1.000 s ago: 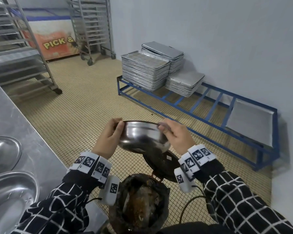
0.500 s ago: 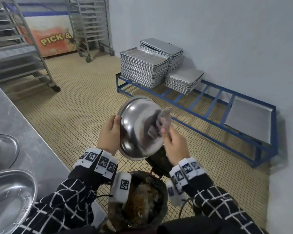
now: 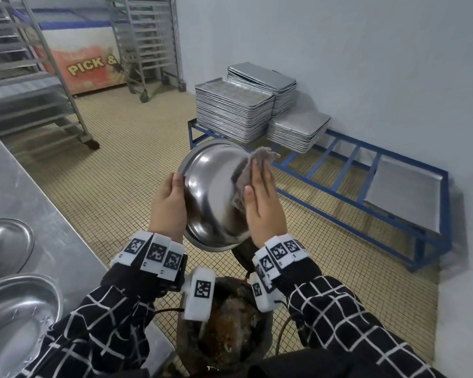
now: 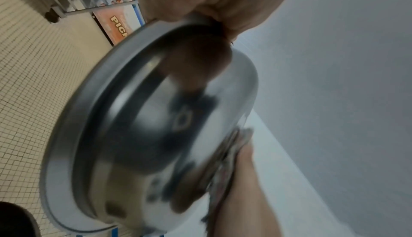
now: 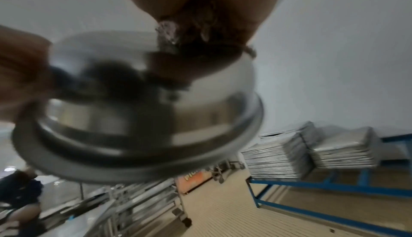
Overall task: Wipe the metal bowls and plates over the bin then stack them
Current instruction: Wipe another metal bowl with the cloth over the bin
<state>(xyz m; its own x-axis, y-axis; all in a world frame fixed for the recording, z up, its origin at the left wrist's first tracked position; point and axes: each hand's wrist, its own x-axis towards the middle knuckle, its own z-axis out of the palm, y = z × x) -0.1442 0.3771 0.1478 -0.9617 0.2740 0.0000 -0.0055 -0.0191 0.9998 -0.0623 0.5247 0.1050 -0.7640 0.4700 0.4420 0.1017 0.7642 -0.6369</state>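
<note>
A shiny metal bowl point(image 3: 212, 192) is held tilted on edge above the dark bin point(image 3: 224, 331), its outer side turned toward me. My left hand point(image 3: 168, 203) grips the bowl's left rim point(image 4: 67, 135), thumb over the edge. My right hand point(image 3: 262, 203) lies flat with straight fingers and presses a grey cloth point(image 3: 253, 166) against the bowl's base point(image 5: 169, 34). The bowl point(image 5: 142, 110) looks blurred in both wrist views. The bin holds brown food waste.
Two more metal bowls point(image 3: 14, 323) sit on the steel counter point(image 3: 33, 203) at my left. A blue floor rack point(image 3: 339, 170) along the wall carries stacks of baking trays point(image 3: 234, 113). Wheeled tray racks point(image 3: 148, 45) stand at the back on the tiled floor.
The bowl has gone from nearly level to tipped up on edge and risen. My right hand has flattened and slid the cloth up across the bowl's base.
</note>
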